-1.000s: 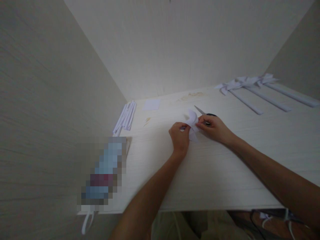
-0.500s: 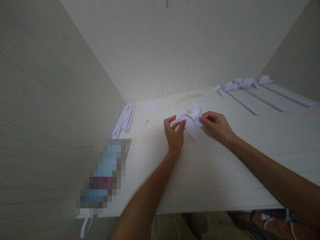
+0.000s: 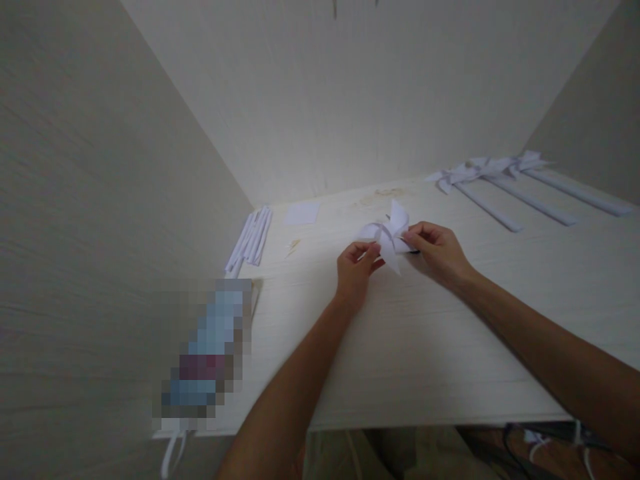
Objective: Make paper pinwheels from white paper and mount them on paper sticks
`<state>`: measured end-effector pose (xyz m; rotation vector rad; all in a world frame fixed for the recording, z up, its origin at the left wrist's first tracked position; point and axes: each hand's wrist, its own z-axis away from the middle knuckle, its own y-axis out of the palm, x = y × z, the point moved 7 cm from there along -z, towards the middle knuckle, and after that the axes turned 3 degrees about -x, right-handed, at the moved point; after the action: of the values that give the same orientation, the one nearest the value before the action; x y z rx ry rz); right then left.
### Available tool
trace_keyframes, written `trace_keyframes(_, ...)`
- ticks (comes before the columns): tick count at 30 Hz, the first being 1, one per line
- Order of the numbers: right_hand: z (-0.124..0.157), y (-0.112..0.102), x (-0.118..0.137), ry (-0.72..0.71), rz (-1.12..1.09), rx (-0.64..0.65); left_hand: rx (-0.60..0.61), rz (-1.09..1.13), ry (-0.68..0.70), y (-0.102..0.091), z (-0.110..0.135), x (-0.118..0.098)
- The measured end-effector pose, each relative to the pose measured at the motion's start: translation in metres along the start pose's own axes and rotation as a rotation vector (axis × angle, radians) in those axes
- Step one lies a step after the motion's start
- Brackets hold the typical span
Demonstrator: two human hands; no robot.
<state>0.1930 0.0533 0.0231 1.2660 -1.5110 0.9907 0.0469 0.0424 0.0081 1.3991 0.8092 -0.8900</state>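
Note:
A white paper pinwheel [image 3: 387, 237] with curved blades is held between my two hands, a little above the table. My left hand [image 3: 356, 270] pinches the lower left blade between thumb and fingers. On the other side, my right hand [image 3: 436, 248] grips the pinwheel near its centre and right edge. A short dark bit shows under the right fingertips; what it is I cannot make out. At the back right lie finished-looking paper pinwheels [image 3: 487, 170] on rolled paper sticks [image 3: 533, 197].
Several rolled paper sticks [image 3: 250, 240] lie at the left wall. A square paper sheet [image 3: 303, 213] and small pale scraps [image 3: 294, 247] are on the white table [image 3: 425, 360]. A blurred-out object [image 3: 210, 340] sits at the left edge. Walls enclose the back and sides.
My left hand has shifted right, and its fingers have closed more tightly on the pinwheel's lower blade. The pinwheel has turned slightly and moved a little right. My right hand stays nearly in place.

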Motion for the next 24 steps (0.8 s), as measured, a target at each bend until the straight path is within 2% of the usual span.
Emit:
trace_keyframes(5, 0.0003, 0.0023, -0.0004, 0.005, -0.033, 0.040, 0.046, -0.034, -0.101, 0.0028, -0.0009, 0.0046)
trace_keyframes(9, 0.0001, 0.0031, -0.0013, 0.021, -0.047, 0.057, 0.113, -0.036, -0.130, 0.0064, -0.0008, 0.0053)
trace_keyframes(24, -0.0005, 0.0016, -0.0076, 0.107, -0.181, 0.062, 0.050, 0.011, -0.202, -0.0028, -0.0021, 0.0080)
